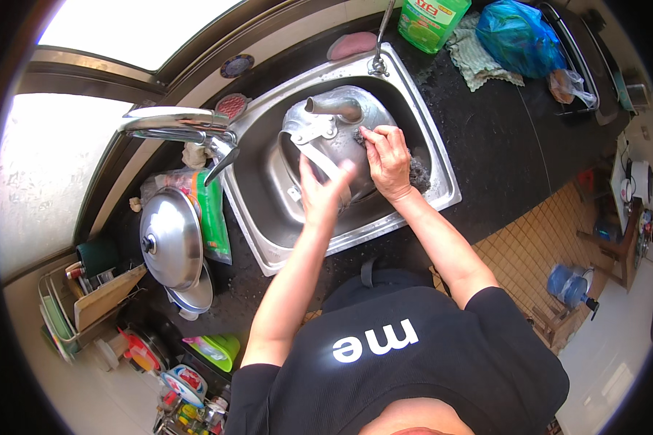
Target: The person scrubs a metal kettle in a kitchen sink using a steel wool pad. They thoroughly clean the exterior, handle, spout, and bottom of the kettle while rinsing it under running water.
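A metal kettle [381,106] lies tilted in the stainless steel sink [250,196], its curved spout [334,107] towards the window side. My left hand [322,198] is around the kettle's flat strap handle [316,157], the thumb blurred on one side and the fingers on the other. Pinched in the fingertips of my right hand [387,163] is a dark steel wool pad [359,137], pressed on the kettle's body near the spout's base. More grey scouring material [419,174] lies beside my right wrist, inside the sink.
A chrome faucet [179,125] stands at the sink's left, and a thin tap [380,60] at its far corner. Pot lids [171,239] lean on the left counter. Green detergent bottle [432,22], cloth [479,54] and blue plastic bag [519,38] occupy the far right counter.
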Tool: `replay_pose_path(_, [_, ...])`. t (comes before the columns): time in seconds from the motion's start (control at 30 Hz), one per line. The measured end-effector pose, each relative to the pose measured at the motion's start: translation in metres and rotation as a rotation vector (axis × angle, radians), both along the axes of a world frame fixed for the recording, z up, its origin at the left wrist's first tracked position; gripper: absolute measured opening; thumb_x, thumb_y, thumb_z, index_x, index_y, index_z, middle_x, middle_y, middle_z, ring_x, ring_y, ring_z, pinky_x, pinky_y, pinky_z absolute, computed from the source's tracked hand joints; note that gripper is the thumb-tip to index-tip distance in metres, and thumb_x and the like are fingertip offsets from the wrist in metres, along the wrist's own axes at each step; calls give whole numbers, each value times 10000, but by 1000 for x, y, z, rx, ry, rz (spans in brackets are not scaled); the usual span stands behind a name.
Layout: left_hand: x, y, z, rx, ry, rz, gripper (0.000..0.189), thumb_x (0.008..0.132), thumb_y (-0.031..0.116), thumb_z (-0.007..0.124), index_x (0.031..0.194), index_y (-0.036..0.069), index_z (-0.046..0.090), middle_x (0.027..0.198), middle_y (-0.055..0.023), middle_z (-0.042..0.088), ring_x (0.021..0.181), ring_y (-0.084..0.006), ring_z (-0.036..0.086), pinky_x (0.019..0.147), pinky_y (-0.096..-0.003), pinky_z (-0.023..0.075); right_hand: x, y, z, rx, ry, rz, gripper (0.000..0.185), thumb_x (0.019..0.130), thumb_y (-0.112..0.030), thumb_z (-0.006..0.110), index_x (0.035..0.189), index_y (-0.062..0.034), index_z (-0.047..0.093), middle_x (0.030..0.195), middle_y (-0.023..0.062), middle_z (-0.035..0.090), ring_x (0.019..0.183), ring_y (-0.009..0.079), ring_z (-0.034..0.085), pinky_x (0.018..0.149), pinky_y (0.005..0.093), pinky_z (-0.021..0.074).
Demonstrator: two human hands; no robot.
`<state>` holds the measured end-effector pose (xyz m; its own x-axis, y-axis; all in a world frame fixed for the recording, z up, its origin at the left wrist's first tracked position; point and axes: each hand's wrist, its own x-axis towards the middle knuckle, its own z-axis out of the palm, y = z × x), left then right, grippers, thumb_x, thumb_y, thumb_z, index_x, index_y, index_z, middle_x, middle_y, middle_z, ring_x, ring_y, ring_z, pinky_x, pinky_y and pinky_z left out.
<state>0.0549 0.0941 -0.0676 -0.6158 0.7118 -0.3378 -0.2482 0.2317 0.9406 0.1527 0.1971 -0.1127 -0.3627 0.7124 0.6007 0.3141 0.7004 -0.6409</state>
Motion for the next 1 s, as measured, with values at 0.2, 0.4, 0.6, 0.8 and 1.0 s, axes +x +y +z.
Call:
replay_pose_path(0.2, [21, -31, -3, -225, 641, -166, 826, 645, 74, 646, 1352, -65, 243, 1262, -276, 438, 1144, -375, 484, 956, -409, 401, -4, -6, 0, 22, -14, -48, 248, 750, 3, 634, 988, -69, 639, 867, 94, 522, 791, 267, 533, 677, 358, 463])
replay_pose_path(0.4, [-5, -55, 6, 8, 304, -103, 615, 688, -104, 458, 1288, 17, 396, 1200, -156, 554, 1041, -206, 582, 819, -300, 492, -4, -4, -3, 24, -9, -47, 226, 764, -3, 620, 979, -69, 638, 860, 99, 521, 791, 271, 534, 685, 360, 462])
replay_pose_path(0.6, [-8, -61, 24, 20, 479, -201, 472, 762, -105, 434, 1219, 13, 433, 753, -72, 623, 577, -91, 559, 572, -202, 452, -38, -16, 38, -12, -44, 54, 149, 785, -40, 577, 926, -22, 619, 862, 110, 533, 823, 268, 546, 711, 353, 478])
replay_pose_path(0.8, [-9, -57, 26, 80, 213, 45, 231, 924, 197, 548, 762, 32, 557, 562, 46, 452, 455, -28, 401, 405, -208, 300, -57, -10, 48, 239, -294, 235, 225, 746, -44, 566, 967, -26, 607, 884, 113, 542, 856, 264, 563, 744, 330, 496])
replay_pose_path(1.0, [-26, -59, 27, 91, 154, -4, 301, 928, 220, 551, 672, 68, 506, 558, 69, 417, 493, -9, 337, 443, -191, 255, -61, -15, 50, 170, -258, 205, 226, 746, -18, 532, 962, -15, 595, 863, 114, 543, 831, 266, 568, 721, 341, 499])
